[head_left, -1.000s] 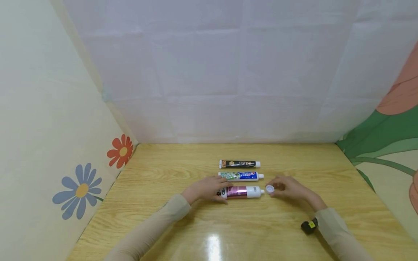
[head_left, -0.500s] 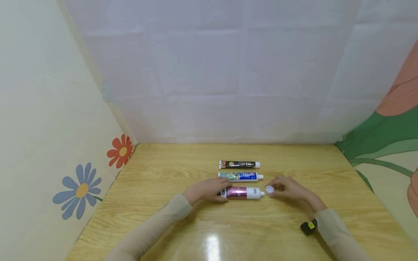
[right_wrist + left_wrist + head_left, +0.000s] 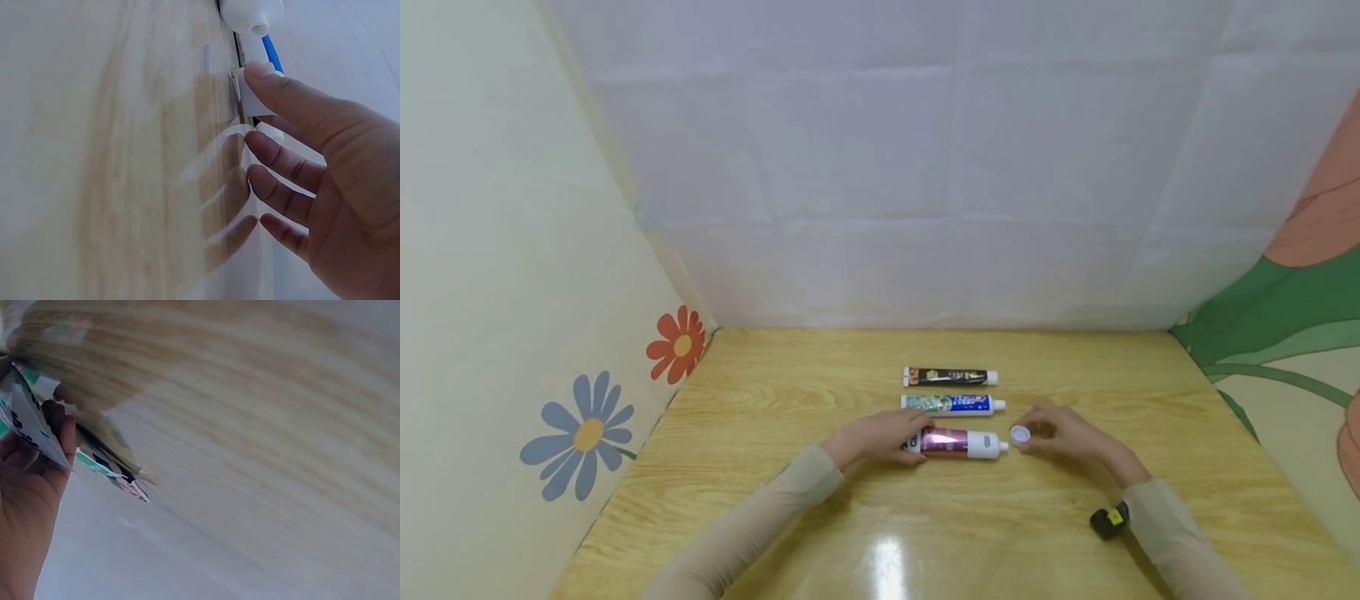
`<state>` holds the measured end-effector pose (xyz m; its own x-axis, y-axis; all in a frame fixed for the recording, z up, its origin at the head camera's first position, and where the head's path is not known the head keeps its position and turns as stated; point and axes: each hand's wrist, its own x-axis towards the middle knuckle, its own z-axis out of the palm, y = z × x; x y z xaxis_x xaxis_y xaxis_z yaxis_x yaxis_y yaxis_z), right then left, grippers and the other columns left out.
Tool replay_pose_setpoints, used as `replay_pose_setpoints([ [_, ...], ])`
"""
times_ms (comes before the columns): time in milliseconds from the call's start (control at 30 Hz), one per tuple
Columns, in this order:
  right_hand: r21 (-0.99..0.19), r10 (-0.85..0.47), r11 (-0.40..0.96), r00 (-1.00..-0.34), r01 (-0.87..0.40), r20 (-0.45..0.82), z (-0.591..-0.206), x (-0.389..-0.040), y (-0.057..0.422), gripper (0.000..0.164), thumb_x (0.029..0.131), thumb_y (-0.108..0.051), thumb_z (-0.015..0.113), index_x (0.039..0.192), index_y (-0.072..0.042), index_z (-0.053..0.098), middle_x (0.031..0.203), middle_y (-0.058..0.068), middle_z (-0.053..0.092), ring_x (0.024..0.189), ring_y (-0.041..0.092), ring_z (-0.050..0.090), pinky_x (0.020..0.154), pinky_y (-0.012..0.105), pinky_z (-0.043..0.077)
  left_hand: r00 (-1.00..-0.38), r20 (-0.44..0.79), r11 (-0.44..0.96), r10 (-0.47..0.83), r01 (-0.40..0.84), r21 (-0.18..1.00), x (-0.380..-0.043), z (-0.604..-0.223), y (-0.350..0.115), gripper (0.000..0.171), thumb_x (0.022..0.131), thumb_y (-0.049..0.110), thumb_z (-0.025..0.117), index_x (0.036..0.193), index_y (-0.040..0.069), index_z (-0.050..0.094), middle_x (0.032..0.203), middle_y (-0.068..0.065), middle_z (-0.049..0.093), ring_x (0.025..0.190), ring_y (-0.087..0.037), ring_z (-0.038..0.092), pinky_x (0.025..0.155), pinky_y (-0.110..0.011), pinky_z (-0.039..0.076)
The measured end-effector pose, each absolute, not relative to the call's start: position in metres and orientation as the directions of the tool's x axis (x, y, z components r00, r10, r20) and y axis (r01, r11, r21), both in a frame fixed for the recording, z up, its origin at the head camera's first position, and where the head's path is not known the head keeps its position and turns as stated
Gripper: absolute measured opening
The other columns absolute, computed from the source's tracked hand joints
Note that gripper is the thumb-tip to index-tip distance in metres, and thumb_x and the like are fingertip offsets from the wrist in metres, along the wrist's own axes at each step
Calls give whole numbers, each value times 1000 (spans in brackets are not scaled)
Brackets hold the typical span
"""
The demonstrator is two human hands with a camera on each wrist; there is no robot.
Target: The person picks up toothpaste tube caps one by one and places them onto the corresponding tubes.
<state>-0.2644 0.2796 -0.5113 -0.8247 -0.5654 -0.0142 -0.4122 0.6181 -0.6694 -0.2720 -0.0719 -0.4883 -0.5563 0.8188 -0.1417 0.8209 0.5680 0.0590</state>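
Note:
Under my left hand (image 3: pixel 872 437) lies a pink and white toothpaste tube (image 3: pixel 951 442), its uncapped nozzle facing right. My left fingers and thumb grip its flat tail end; the left wrist view shows the white tail (image 3: pixel 31 419) between the fingers of that hand (image 3: pixel 28 500). Just right of the nozzle, my right hand (image 3: pixel 1067 433) pinches a round white cap (image 3: pixel 1020 435), hollow side facing up. In the right wrist view the cap (image 3: pixel 251 100) sits between thumb and forefinger, apart from the open nozzle (image 3: pixel 258 27), while the other fingertips are down at the table surface.
Behind the pink tube lie a blue and green toothpaste tube (image 3: pixel 955 406) and a smaller black tube (image 3: pixel 951 377), both with white caps on. A small black object with a yellow mark (image 3: pixel 1108 521) is at my right cuff. A white sheet (image 3: pixel 880 167) backs the wooden table (image 3: pixel 775 367).
My left thumb has drawn in against the near side of the pink tube. The right hand and the cap have stayed in place.

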Motion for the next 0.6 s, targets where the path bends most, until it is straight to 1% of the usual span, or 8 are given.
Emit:
replay_pose_setpoints([
  [167, -663, -566, 622, -824, -416, -13, -511, -264, 281, 34, 82, -43, 66, 111, -24, 63, 100, -6, 57, 95, 16, 52, 81, 36, 46, -531, -122, 540, 838, 840, 56, -274, -490, -72, 66, 91, 48, 50, 140, 6, 33, 137, -8, 45, 124, -20, 45, 107, -31, 36],
  [367, -684, -552, 619, -834, -386, -28, -510, -264, 282, 34, 82, -42, 66, 111, -25, 63, 99, -6, 57, 95, 16, 52, 82, 37, 46, -507, -80, 512, 858, 856, 64, -275, -491, -73, 67, 92, 46, 50, 141, 5, 32, 131, -7, 48, 120, -18, 48, 105, -29, 38],
  [600, -693, -548, 609, -837, -386, -15, -511, -264, 282, 34, 83, -41, 65, 111, -22, 63, 98, -6, 57, 95, 16, 52, 83, 36, 45, -493, -57, 496, 868, 866, 64, -274, -486, -73, 59, 92, 45, 50, 135, 6, 39, 128, -6, 49, 116, -16, 50, 104, -27, 39],
])
